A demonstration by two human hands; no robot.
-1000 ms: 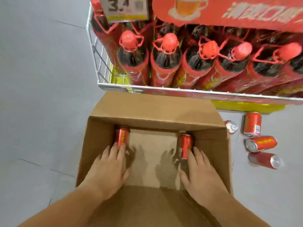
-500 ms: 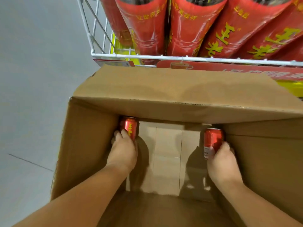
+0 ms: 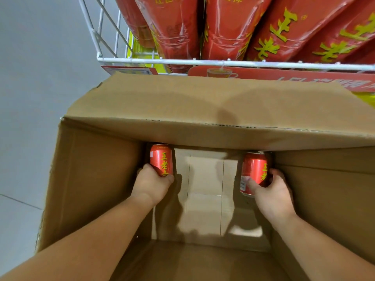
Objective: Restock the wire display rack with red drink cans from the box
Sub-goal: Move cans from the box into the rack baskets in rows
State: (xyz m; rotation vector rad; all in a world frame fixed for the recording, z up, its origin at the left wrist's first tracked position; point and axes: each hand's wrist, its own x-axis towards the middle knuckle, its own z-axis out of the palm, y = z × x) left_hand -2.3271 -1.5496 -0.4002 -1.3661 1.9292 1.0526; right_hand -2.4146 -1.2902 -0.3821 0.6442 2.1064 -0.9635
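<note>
Both your hands are down inside the cardboard box (image 3: 97, 179).

Left hand (image 3: 151, 184): clenched round the lower half of the left can (image 3: 161, 160). The can stands upright just beyond your knuckles, close to the far wall, with its top tucked under the far flap (image 3: 203, 102).

Right hand (image 3: 273, 191): grasping the right can (image 3: 254, 171), with your thumb across its label side. This can is also just beyond the hand, under the same flap.

Bare box bottom lies between your two hands.

Beyond both hands, past the flap, is the white wire rack (image 3: 203, 62), packed with large red bottles (image 3: 233, 27).

Grey floor (image 3: 40, 78) lies left of your left forearm.
</note>
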